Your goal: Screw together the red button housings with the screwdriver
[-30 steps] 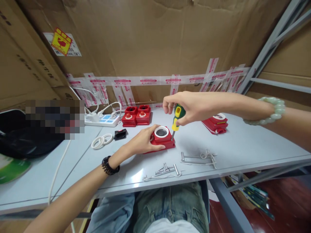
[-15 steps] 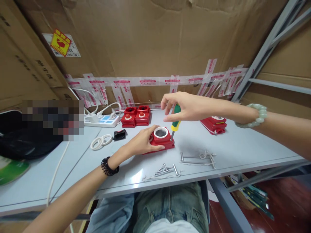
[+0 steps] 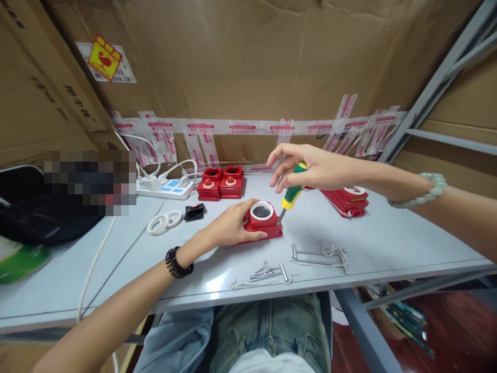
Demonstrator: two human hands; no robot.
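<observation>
My left hand (image 3: 232, 224) presses on a red housing (image 3: 267, 230), its fingers around the near and left sides. On top of the housing, a white ring (image 3: 252, 210) surrounds a dark round window. My right hand (image 3: 301, 167) holds a screwdriver (image 3: 292, 196) with a green and yellow handle between thumb and fingers. The tool leans to the right, its tip at a screw on the housing's right corner. Several screws and short metal rods (image 3: 267, 269) lie near the table's front edge. To their right, a metal pin set with white string (image 3: 315, 253) rests flat.
Two more red housings (image 3: 220, 191) stand at the back beside a white power strip (image 3: 175, 193). Another red housing (image 3: 347, 199) sits under my right forearm. Two white rings (image 3: 165, 221) and a black part (image 3: 194, 212) lie left of my left hand. A black bag (image 3: 23, 220) is far left.
The screwdriver's handle has tipped to the right, and the right hand's fingers have opened out somewhat around it. My left hand stays on the red housing. The view has shifted slightly.
</observation>
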